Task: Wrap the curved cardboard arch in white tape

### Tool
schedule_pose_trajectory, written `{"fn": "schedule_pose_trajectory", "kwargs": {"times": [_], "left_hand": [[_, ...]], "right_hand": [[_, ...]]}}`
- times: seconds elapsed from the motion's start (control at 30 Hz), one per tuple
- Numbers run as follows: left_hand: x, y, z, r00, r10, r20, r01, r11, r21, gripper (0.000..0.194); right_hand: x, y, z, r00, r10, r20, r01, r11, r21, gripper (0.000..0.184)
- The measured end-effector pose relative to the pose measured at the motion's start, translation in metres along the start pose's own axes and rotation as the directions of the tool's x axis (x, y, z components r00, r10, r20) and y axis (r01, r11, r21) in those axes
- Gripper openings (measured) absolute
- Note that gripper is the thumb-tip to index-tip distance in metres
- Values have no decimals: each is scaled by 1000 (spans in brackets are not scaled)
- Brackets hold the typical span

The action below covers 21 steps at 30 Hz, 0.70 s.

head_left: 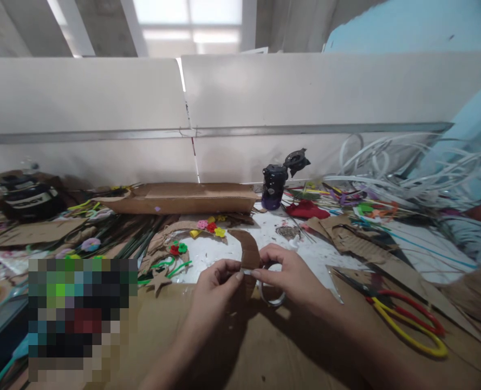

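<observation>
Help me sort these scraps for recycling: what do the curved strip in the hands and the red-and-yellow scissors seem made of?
The curved strip looks like matte brown cardboard, with a dull, papery surface. The scissors' handles look like glossy moulded plastic, smooth and shiny; the blades seem dark metal, though shadow leaves that open.

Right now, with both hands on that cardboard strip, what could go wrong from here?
The curved cardboard strip is pinched at one spot between the left hand and right hand, so it might slip or bend. The scissors lie close by, blades toward the right hand, which a careless move could catch.
</observation>
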<state>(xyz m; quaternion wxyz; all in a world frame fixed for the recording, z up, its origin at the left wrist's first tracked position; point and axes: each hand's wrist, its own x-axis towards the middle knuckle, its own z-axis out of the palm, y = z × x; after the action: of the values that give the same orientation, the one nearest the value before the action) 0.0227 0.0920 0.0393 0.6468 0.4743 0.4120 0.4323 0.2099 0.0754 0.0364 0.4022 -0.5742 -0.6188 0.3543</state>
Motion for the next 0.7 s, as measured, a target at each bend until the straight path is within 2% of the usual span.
{"fn": "schedule_pose_trajectory", "kwargs": {"times": [0.27,0.43,0.6,0.7], "left_hand": [[4,-3,-4,997,-21,80,22,1000,-7,28],[3,-10,-4,992,-88,92,89,996,-9,34],[-1,-5,3,997,-43,69,44,999,-8,30],[0,-3,3,997,-20,70,18,1000,20,28]], "right_hand": [[-3,0,1,999,42,3,-42,998,39,10],[-5,-5,2,997,76,30,-78,994,73,10],[-4,-4,2,999,36,13,-36,999,-14,13],[-5,-3,3,998,60,27,-60,998,14,12]]}}
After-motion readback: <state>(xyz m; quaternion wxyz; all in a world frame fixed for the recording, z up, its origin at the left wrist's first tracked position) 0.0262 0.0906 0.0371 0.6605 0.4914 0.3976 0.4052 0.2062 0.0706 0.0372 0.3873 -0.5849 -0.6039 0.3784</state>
